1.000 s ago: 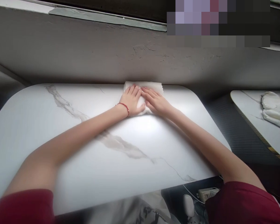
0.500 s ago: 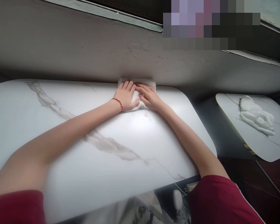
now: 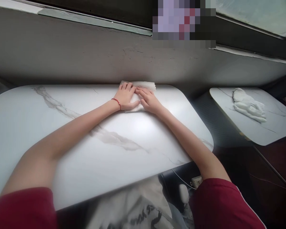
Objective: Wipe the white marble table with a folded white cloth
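Note:
A folded white cloth (image 3: pixel 146 85) lies at the far edge of a white marble-patterned table (image 3: pixel 85 152), right against the grey wall (image 3: pixel 73 54). My left hand (image 3: pixel 126 97), with a red string bracelet at the wrist, presses down on the cloth's left part. My right hand (image 3: pixel 149 101) presses on its right part, and the fingertips of both hands meet in the middle. Both arms reach far across the tabletop. Most of the cloth is hidden under my hands.
A second white table (image 3: pixel 271 132) stands to the right across a dark gap, with a crumpled white cloth (image 3: pixel 248 105) on it. Below the near table edge are a white plug block (image 3: pixel 195 182) with a cable and my patterned trousers. A window ledge runs above the wall.
My hands stay on the cloth and have pressed closer together. The view has shifted, so the right-hand table shows more fully.

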The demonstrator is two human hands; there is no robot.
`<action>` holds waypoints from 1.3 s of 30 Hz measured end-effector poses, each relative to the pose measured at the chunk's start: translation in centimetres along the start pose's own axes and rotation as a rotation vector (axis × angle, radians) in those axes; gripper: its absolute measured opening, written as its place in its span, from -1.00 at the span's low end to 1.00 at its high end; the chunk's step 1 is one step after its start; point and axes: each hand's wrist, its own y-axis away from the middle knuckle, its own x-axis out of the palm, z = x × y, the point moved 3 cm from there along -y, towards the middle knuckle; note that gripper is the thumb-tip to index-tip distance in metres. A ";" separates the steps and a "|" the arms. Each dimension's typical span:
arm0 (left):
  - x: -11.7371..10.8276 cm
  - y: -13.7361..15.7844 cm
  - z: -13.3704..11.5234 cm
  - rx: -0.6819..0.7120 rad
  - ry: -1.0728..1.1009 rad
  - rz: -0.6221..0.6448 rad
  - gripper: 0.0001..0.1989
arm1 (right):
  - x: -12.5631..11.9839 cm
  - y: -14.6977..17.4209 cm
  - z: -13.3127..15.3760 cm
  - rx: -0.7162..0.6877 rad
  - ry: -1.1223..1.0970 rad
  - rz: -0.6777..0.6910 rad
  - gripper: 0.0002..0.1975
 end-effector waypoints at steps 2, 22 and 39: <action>-0.2 0.3 -1.7 0.049 -0.004 0.000 -0.37 | -0.6 2.3 0.7 0.023 0.024 -0.013 -0.43; 1.6 8.5 -17.3 0.367 -0.085 0.130 -0.24 | -7.6 21.0 6.1 0.085 0.189 -0.007 -0.43; 5.1 -7.9 -7.9 0.083 0.019 0.042 -0.30 | -3.4 6.4 -10.9 0.085 0.089 0.017 -0.48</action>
